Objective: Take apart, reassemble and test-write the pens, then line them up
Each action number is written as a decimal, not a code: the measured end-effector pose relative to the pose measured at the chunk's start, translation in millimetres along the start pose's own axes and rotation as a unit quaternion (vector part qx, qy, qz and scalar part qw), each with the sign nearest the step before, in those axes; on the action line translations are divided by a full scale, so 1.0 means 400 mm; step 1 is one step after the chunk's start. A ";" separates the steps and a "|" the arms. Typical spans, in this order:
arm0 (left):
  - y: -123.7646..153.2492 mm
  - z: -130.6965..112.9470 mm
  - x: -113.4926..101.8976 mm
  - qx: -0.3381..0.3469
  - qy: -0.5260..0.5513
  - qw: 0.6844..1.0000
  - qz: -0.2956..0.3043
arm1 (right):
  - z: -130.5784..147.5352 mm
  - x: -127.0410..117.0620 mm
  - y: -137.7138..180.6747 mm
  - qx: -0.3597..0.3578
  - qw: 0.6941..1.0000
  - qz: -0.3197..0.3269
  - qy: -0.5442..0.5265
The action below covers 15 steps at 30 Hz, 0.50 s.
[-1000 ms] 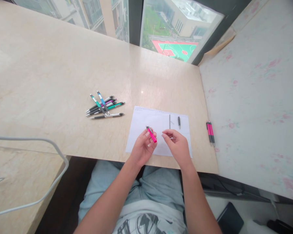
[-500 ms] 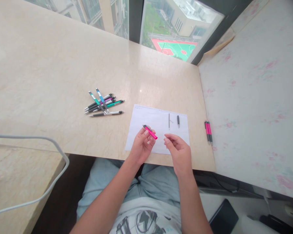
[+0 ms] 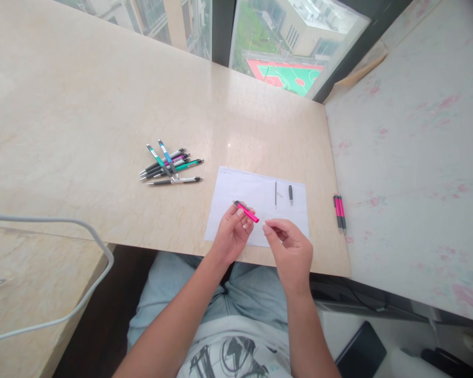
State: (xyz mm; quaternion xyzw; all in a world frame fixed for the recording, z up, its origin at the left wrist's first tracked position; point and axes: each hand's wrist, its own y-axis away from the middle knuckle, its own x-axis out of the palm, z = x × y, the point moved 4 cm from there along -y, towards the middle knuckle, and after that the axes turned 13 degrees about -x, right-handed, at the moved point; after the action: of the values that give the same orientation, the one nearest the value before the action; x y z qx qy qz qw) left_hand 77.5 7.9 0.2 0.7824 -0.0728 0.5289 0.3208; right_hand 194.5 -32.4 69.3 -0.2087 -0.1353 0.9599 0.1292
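Note:
My left hand (image 3: 233,235) is closed around a pink pen barrel (image 3: 248,212) with a dark clip end, above a white sheet of paper (image 3: 224,191). The barrel's open end points toward my right hand (image 3: 289,247). That hand pinches thumb and forefinger together just right of the barrel, not touching it; whatever is between the fingertips is too small to make out. Beyond it on the paper lie a thin dark ink refill (image 3: 276,195) and a black pen grip (image 3: 290,195) with a metal tip. A small spring-like piece (image 3: 279,195) seems to lie beside the refill.
Several assorted pens (image 3: 169,165) lie piled left of the paper. Two pink pens (image 3: 339,213) rest at the table's right edge by the flowered wall panel (image 3: 410,173). A white cable (image 3: 98,241) loops across the lower left. A window (image 3: 284,47) stands behind the table (image 3: 102,115).
My right hand's pinched fingertips have come slightly lower and nearer the barrel's open end. The whole view has shifted a little; the pen pile and the parts on the paper stay put.

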 end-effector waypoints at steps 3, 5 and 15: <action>0.001 0.002 0.000 -0.003 0.006 1.000 0.002 | 0.012 0.000 -0.003 -0.015 1.000 0.012 0.020; 0.001 0.002 -0.002 -0.004 0.004 1.000 -0.001 | 0.018 0.000 -0.005 -0.021 0.999 0.021 0.036; -0.002 0.004 -0.005 -0.002 -0.006 1.000 -0.003 | -0.004 0.015 0.008 0.014 0.999 -0.010 -0.034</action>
State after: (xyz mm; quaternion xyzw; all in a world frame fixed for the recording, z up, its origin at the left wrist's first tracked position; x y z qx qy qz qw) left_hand 78.3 7.0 -2.1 0.7852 -0.0737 0.5228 0.3236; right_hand 189.3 -33.2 64.6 -0.1724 -0.1286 0.9670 0.1365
